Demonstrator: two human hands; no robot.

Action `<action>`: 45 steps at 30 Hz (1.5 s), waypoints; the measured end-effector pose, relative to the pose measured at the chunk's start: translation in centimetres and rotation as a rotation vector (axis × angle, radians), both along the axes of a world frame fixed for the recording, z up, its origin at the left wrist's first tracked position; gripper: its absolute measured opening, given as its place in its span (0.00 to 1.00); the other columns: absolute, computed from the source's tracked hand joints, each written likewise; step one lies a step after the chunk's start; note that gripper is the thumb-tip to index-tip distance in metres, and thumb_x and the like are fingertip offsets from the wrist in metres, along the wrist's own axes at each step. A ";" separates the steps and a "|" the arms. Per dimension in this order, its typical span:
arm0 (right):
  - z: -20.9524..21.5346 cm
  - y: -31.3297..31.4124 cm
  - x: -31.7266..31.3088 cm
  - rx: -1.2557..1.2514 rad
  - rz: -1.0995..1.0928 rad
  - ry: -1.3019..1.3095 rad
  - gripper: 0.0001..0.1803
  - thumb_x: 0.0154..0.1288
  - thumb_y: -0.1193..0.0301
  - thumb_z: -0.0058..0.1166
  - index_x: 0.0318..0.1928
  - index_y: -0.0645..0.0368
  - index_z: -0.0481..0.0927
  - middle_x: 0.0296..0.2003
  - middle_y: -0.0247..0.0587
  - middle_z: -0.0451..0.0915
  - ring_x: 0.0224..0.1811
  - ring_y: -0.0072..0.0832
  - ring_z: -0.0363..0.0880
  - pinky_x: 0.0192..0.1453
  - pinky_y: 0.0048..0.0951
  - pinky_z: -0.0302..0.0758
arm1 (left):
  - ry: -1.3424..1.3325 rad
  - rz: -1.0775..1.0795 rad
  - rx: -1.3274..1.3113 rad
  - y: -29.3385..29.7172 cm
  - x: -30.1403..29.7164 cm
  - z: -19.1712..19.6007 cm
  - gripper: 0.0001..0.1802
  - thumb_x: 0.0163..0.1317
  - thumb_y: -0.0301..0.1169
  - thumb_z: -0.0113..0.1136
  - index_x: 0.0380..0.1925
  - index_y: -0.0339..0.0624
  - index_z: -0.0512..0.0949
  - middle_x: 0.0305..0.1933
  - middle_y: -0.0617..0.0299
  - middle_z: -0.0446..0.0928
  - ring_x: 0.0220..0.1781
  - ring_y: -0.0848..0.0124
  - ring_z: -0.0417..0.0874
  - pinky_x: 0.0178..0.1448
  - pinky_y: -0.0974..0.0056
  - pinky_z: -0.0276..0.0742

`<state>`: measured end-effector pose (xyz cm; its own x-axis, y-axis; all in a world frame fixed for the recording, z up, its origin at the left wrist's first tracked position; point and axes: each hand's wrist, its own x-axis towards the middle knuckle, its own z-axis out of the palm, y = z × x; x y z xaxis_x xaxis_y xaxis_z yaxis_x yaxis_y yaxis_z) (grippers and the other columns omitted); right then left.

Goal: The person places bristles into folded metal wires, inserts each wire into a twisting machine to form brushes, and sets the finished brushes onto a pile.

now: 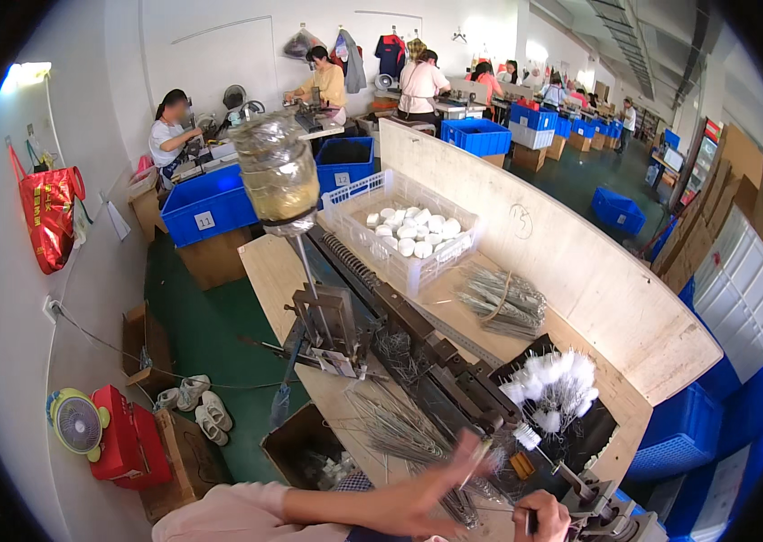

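My left hand [431, 495] reaches over the wire stems at the bench's near edge, its fingers apart and partly smeared by motion. Beside it, my right hand [541, 518] is curled around a small dark handle, mostly hidden by the fingers. Just beyond both hands, a white-bristled piece [526, 437] sits at the near end of a long dark metal machine [440, 357]. Loose thin metal wires [390, 423] lie left of the machine. To its right, white-tufted wire brushes [551, 390] are heaped on a dark sheet.
A clear plastic crate [467, 244] holds white round pieces, near a tied wire bundle [502, 300]. A tall wooden board [535, 221] borders the bench. A plastic-wrapped weight [278, 172] stands on a rod at left. An open carton [287, 447] sits below; other people work far back.
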<state>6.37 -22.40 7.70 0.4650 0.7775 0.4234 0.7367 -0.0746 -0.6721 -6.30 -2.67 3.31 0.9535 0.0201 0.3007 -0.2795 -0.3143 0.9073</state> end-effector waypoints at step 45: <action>-2.6 3.7 8.6 -0.134 -0.100 -0.386 0.05 0.54 0.77 0.59 0.31 0.61 0.77 0.29 0.42 0.77 0.33 0.39 0.79 0.36 0.35 0.77 | -0.125 0.058 0.915 1.0 12.7 0.6 0.07 0.53 0.28 0.59 0.18 0.40 0.77 0.23 0.58 0.78 0.24 0.60 0.81 0.28 0.59 0.76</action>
